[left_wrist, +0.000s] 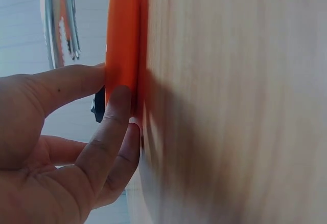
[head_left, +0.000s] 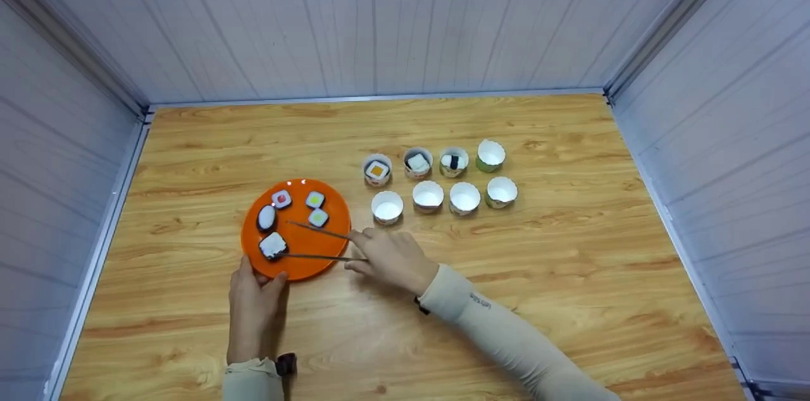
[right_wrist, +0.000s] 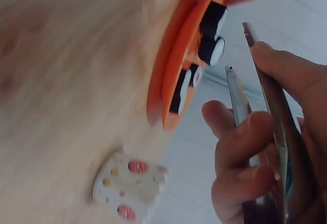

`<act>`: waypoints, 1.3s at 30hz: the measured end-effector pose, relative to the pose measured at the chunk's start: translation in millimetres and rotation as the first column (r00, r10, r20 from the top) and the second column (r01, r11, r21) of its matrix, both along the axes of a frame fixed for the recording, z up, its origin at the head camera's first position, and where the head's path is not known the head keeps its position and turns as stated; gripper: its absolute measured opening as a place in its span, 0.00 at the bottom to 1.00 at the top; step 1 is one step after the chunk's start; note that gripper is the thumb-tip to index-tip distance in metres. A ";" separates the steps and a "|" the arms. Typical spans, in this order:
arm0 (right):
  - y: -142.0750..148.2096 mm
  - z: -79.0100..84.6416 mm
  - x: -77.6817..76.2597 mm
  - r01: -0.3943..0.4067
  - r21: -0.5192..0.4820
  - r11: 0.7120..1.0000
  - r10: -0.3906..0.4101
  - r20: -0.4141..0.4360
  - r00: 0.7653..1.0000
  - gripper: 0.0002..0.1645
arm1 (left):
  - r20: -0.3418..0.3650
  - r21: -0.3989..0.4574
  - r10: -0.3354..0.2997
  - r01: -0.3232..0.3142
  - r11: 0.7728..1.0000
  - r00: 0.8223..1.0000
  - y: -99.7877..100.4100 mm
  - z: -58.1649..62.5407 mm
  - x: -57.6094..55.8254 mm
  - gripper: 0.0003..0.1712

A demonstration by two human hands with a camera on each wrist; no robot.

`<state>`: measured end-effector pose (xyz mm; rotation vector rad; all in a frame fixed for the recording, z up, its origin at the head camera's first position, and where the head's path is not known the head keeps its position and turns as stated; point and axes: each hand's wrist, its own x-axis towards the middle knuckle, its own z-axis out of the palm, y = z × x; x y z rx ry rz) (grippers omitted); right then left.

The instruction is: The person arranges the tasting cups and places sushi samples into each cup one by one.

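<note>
An orange plate (head_left: 304, 265) carries several toy sushi pieces: a white-topped square one (head_left: 273, 245), an oval white one with a black band (head_left: 266, 217), a roll with a red centre (head_left: 281, 199), and two rolls (head_left: 315, 200) with yellow-green centres. My left hand (head_left: 253, 300) grips the plate's near left rim; in the left wrist view its thumb and fingers (left_wrist: 97, 155) lie on either side of the orange edge. Metal tongs (head_left: 323, 257) are held in my right hand (head_left: 395, 259), their arms spread over the plate. One tip is beside the square piece; nothing is pinched between them.
Right of the plate stand two rows of paper cups. Three back-row cups hold sushi pieces: one with an orange centre (head_left: 377, 171), a white one (head_left: 417, 163) and one with a black stripe (head_left: 454, 162). The front-row cups (head_left: 387, 207) show white insides. Panel walls (head_left: 405, 21) enclose the wooden table.
</note>
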<state>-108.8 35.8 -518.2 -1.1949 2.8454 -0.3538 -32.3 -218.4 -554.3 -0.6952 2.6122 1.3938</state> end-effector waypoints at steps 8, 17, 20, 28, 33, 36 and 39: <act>-19.7 -12.0 2.3 -0.027 0.033 0.999 0.027 0.002 1.000 0.28 | 0.004 -0.003 -0.001 0.001 1.000 1.000 -0.6 0.6 -0.2 0.33; -34.0 -19.8 2.5 -0.013 0.081 0.997 0.008 0.071 0.997 0.26 | 0.017 0.016 0.007 -0.007 1.000 1.000 0.0 0.8 0.1 0.34; -36.3 -21.3 2.6 -0.001 0.103 0.995 -0.007 0.079 0.997 0.26 | 0.016 0.026 0.004 -0.005 1.000 1.000 0.3 0.8 0.6 0.35; -37.2 -27.3 4.2 -0.006 0.081 0.997 0.005 0.006 1.000 0.24 | -0.045 -0.010 -0.017 0.017 1.000 0.999 -1.3 -0.4 2.3 0.43; -34.9 -29.5 5.0 -0.010 0.061 0.998 0.011 -0.019 1.000 0.25 | -0.023 -0.003 -0.009 0.008 1.000 1.000 -0.8 -0.3 1.5 0.43; -32.5 -29.1 5.1 -0.013 0.059 0.998 0.014 -0.014 1.000 0.25 | -0.018 0.001 -0.007 0.007 1.000 1.000 -0.8 -1.2 0.8 0.41; -28.9 -28.3 5.0 -0.012 0.065 0.998 0.012 -0.002 1.000 0.25 | -0.027 0.008 -0.005 0.006 1.000 1.000 -0.8 -1.9 0.4 0.37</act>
